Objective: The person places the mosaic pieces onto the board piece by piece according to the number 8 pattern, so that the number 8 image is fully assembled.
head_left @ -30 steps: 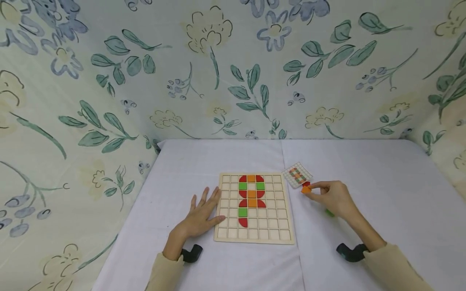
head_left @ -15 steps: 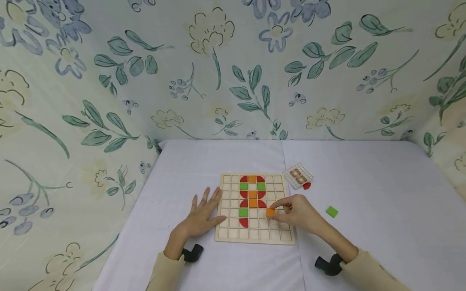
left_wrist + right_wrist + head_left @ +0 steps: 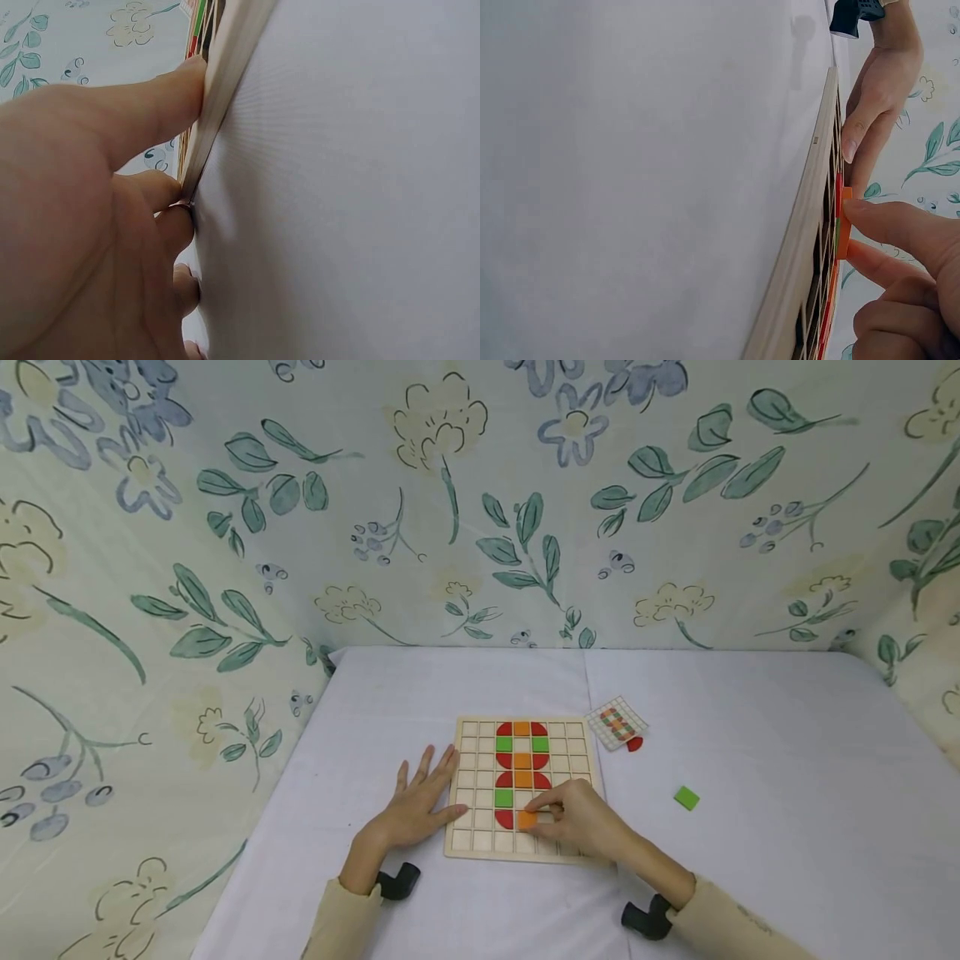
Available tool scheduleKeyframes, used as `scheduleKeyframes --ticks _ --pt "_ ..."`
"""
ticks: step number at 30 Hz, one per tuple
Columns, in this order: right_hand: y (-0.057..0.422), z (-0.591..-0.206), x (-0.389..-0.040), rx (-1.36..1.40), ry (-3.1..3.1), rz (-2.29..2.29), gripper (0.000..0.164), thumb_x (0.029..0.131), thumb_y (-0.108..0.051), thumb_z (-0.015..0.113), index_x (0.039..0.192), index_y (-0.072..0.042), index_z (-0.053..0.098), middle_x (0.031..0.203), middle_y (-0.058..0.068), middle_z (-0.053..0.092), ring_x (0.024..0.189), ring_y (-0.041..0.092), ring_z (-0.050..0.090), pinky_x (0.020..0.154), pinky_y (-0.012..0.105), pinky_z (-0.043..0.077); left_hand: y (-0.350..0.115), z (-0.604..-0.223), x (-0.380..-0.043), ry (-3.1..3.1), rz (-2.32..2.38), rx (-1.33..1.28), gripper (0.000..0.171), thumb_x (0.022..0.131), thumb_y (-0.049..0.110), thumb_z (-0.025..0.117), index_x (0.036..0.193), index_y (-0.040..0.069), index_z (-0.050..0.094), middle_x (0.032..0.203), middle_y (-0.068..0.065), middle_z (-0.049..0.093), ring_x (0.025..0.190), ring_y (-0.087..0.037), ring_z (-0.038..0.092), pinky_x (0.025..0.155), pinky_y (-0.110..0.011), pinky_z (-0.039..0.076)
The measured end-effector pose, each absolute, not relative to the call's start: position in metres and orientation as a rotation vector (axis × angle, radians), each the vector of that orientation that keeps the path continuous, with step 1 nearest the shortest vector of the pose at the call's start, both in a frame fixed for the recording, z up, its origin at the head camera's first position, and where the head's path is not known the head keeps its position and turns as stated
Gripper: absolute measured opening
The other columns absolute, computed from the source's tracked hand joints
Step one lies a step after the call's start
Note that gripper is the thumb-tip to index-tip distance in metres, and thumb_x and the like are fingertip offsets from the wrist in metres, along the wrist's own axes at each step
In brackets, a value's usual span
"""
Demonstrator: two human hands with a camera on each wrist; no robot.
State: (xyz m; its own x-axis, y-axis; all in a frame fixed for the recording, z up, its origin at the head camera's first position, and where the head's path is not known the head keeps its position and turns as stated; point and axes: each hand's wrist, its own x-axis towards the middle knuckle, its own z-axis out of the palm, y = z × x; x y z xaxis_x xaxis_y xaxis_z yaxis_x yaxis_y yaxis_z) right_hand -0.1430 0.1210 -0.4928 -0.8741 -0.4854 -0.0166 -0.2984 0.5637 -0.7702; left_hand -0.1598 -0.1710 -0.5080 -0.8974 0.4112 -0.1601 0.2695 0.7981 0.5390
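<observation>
A wooden grid board (image 3: 469,842) lies on the white cloth, partly filled with red rounded pieces and orange and green squares. My right hand (image 3: 585,820) pinches an orange square tile (image 3: 527,821) between thumb and a finger. In the head view that tile is over the cell right of the lowest red piece (image 3: 504,819); the right wrist view has the tile (image 3: 845,225) at the board's face, and I cannot tell if it is seated. Fingers spread, my left hand (image 3: 411,812) rests along the board's left edge, its thumb (image 3: 169,101) touching the rim.
A small pattern card (image 3: 611,727) lies beyond the board's upper right corner, with a loose red piece (image 3: 635,744) against it. Farther right on the cloth is a green square tile (image 3: 686,797). Floral fabric (image 3: 420,527) rises behind the table.
My right hand has carried the orange tile leftward from beside the card, across the board, to the lower middle cells. The green tile it partly covered now shows. My left hand stays in place.
</observation>
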Motion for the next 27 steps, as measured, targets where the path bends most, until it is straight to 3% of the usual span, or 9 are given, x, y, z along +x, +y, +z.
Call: scheduleKeyframes --ticks 18,27 --pt "0.12 -0.496 -0.142 -0.635 2.634 -1.179 0.02 0.083 -0.015 0.088 0.101 -0.009 0.084 0.05 -0.012 0.04 0.045 -0.002 0.027 0.046 0.014 0.021 -0.17 -0.506 -0.16 2.705 0.761 0.524 0.086 0.103 0.044 0.061 0.167 0.011 0.014 0.176 -0.005 0.009 0.163 -0.036 -0.007 0.126 -0.069 -0.009" --pt "0.132 -0.49 -0.143 -0.57 2.619 -1.211 0.019 0.084 -0.018 0.087 0.101 -0.01 0.083 0.051 -0.011 0.035 0.047 0.0 0.027 0.046 0.015 0.022 -0.17 -0.508 -0.161 2.713 0.732 0.519 0.087 0.103 0.047 0.06 0.167 0.014 0.012 0.176 -0.002 0.007 0.163 -0.034 -0.009 0.126 -0.068 -0.01"
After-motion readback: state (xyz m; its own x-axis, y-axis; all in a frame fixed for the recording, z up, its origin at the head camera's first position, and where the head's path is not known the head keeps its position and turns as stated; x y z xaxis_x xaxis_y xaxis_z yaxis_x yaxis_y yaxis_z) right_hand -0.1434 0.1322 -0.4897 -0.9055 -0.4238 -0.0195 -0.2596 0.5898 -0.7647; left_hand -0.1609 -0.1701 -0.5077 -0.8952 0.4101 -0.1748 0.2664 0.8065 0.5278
